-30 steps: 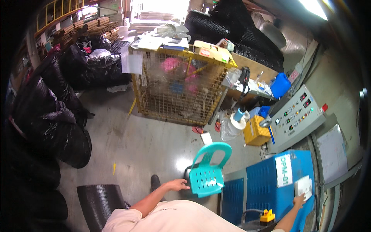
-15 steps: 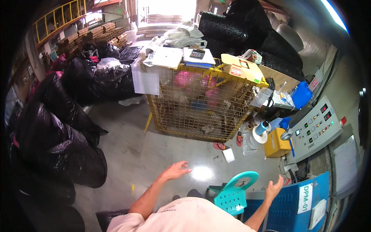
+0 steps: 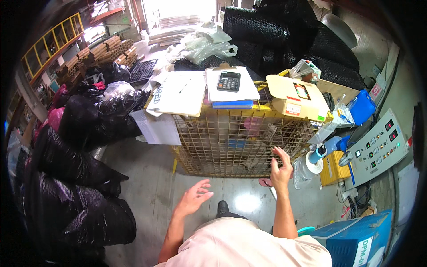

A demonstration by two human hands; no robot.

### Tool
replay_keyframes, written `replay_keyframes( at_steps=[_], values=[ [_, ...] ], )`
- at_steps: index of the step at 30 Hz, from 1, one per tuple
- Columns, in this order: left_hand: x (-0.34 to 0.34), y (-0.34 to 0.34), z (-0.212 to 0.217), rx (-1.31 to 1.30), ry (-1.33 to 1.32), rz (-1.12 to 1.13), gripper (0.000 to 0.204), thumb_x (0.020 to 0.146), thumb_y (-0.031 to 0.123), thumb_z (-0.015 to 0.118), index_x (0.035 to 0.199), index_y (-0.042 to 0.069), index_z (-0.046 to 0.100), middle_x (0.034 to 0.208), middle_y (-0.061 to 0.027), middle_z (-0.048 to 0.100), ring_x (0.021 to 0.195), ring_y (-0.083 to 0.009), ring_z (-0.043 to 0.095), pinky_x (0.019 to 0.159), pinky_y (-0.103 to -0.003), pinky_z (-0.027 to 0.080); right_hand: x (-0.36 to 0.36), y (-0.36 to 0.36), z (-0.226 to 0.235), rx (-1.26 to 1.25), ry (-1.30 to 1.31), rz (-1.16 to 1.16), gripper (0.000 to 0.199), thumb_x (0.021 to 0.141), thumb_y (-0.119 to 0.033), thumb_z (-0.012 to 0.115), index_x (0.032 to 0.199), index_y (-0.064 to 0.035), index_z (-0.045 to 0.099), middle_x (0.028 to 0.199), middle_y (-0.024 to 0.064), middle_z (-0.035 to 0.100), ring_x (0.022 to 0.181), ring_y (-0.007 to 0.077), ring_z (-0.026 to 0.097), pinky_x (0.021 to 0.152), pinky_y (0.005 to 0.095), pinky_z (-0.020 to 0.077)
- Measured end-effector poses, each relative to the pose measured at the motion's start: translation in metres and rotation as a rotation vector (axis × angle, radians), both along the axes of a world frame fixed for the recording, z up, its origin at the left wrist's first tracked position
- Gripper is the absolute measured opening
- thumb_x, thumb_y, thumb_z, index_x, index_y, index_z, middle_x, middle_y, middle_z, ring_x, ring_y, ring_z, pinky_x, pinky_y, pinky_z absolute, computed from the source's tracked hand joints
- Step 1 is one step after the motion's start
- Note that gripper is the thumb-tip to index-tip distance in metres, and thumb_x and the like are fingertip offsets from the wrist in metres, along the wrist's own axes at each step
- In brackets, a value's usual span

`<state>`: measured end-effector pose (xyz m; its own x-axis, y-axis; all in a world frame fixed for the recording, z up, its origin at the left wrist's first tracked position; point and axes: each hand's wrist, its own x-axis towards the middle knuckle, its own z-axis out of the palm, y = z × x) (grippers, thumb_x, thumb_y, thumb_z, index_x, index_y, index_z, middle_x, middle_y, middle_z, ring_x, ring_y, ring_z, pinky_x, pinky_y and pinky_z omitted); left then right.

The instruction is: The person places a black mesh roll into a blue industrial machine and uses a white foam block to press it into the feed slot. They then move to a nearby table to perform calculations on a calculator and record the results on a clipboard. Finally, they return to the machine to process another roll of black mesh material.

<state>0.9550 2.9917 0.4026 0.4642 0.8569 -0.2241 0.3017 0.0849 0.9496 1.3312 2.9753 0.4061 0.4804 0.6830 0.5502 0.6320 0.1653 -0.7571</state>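
My left hand (image 3: 194, 197) hovers over the floor in front of my body, holding nothing, its fingers apart. Higher and farther right, my right hand (image 3: 281, 169) is raised with spread fingers, also holding nothing, in front of the lower right of a yellow wire-mesh cage (image 3: 213, 155). On top of the cage lie papers (image 3: 182, 91), a calculator (image 3: 229, 81) resting on a white pad (image 3: 243, 89), and an opened cardboard box (image 3: 298, 95). A blue binder (image 3: 232, 105) shows under the pad. Neither hand visibly touches any of these.
Black plastic bags (image 3: 84, 209) are heaped along the left. Rolls of black bubble wrap (image 3: 253, 26) stand behind the cage. At right are a yellow box (image 3: 334, 169), a film roll (image 3: 313, 163), a control panel (image 3: 378, 147) and a blue machine (image 3: 356, 240). A teal chair (image 3: 306, 230) is partly hidden beside me.
I have come closer to the cage. My right hand has swung from above the blue machine to in front of the cage. The teal chair has mostly slipped behind my body.
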Motion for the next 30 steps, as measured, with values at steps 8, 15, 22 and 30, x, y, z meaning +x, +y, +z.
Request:
replay_keyframes(
  at_steps=[8,15,22,30],
  values=[
    [-0.045,0.128,0.042,0.040,-0.110,0.193,0.064,0.099,0.016,0.081,0.157,0.004,0.057,0.145,-0.0125,0.071,0.127,-0.0213,0.067,0.103,-0.036,0.056,-0.039,0.149,0.053,0.042,-0.004,0.122,0.040,0.095,0.008,0.067,0.134,-0.0027,0.074,0.128,0.0119,0.079,0.140,0.0289,0.063,0.121,0.0426,0.0454],
    [-0.063,0.269,0.094,0.156,-0.148,0.051,0.062,0.100,0.016,0.079,0.157,0.003,0.058,0.146,-0.0155,0.071,0.133,-0.0241,0.066,0.108,-0.039,0.054,-0.051,0.202,0.061,0.083,0.074,-0.085,0.037,0.097,0.006,0.066,0.132,-0.0009,0.075,0.125,0.0134,0.079,0.135,0.0293,0.066,0.118,0.0420,0.0463],
    [-0.055,0.376,0.152,0.446,0.037,-0.186,0.065,0.096,0.025,0.084,0.153,0.003,0.061,0.143,-0.0196,0.071,0.134,-0.0326,0.067,0.110,-0.043,0.054,-0.064,0.208,0.065,0.103,0.138,-0.335,0.038,0.102,0.006,0.062,0.137,0.0002,0.073,0.122,0.0101,0.078,0.115,0.0159,0.071,0.098,0.0302,0.0542],
    [-0.030,0.419,0.163,0.717,0.161,-0.105,0.061,0.096,0.017,0.081,0.152,0.002,0.060,0.147,-0.0195,0.068,0.146,-0.0395,0.056,0.122,-0.047,0.044,-0.046,0.258,0.073,0.110,0.167,-0.271,0.037,0.103,0.006,0.060,0.138,0.0043,0.072,0.123,0.0129,0.077,0.115,0.0184,0.072,0.105,0.0322,0.0523]
  ],
)
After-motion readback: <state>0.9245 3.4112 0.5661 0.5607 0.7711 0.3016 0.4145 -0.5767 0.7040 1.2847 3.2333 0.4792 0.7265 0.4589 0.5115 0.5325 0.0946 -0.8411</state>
